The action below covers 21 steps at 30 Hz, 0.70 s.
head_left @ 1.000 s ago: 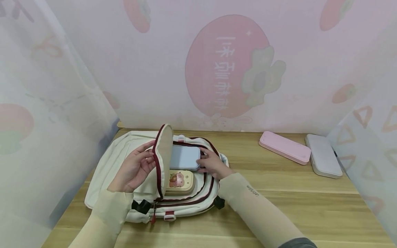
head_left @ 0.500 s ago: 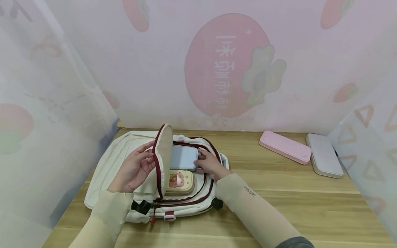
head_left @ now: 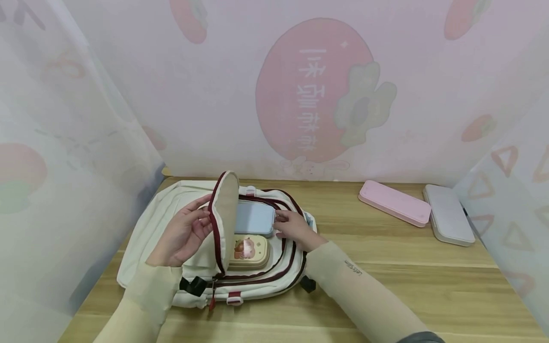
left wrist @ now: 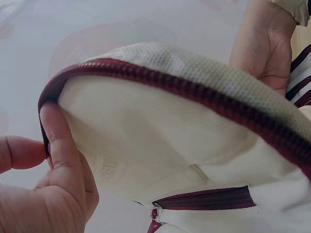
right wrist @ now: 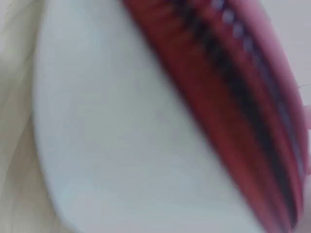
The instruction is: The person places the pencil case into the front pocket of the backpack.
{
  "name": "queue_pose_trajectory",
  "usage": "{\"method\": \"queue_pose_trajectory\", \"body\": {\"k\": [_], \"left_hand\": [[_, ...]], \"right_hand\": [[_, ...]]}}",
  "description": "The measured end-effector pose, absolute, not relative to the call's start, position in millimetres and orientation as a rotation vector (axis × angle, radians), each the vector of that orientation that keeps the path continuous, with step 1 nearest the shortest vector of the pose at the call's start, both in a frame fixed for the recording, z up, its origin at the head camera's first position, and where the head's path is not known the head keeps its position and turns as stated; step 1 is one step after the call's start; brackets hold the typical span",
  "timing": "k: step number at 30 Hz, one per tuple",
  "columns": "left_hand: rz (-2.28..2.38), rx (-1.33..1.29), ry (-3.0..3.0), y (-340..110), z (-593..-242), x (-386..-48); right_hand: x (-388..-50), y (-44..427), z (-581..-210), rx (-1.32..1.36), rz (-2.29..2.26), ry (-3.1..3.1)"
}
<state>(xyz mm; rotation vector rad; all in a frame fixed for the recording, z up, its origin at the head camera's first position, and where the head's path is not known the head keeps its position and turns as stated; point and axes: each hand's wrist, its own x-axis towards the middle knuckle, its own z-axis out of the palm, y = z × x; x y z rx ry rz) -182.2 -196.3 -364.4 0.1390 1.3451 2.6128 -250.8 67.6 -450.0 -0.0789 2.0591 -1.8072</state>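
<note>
A cream backpack point(head_left: 139, 250) with dark red zippers lies flat on the table. My left hand point(head_left: 182, 233) pinches the zippered edge of its pocket flap point(head_left: 226, 219) and holds the flap upright. In the left wrist view the thumb and forefinger grip that red zipper edge point(left wrist: 160, 81). Inside the pocket lie a pale blue case point(head_left: 256, 218) and, nearer me, a yellow case point(head_left: 257, 255) with a cartoon print. My right hand point(head_left: 296, 228) is at the blue case's right edge, fingers slightly bent beside it. The flap hides the left ends of both cases. The right wrist view is blurred.
On the right of the wooden table point(head_left: 411, 281), a pink case point(head_left: 394, 203) lies against a whitish case point(head_left: 448, 215). Printed curtains rise at the back and both sides. Black buckles point(head_left: 195, 286) stick out at the backpack's near side.
The blue case has slid slightly left, deeper under the flap. My right fingers have drawn back from its top to its right edge. The left hand keeps holding the flap, shifting slightly left.
</note>
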Motion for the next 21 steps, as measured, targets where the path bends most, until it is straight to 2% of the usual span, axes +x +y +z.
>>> {"method": "queue_pose_trajectory", "body": {"k": [7, 21], "left_hand": [[2.617, 0.155, 1.308, -198.3, -362.8, -183.5], [2.629, 0.169, 1.265, -203.0, -361.9, -181.7]], "right_hand": [[-242.9, 90.9, -441.0, -0.206, -1.876, 1.969], [-244.9, 143.1, -434.7, -0.202, -1.987, 1.868]]}}
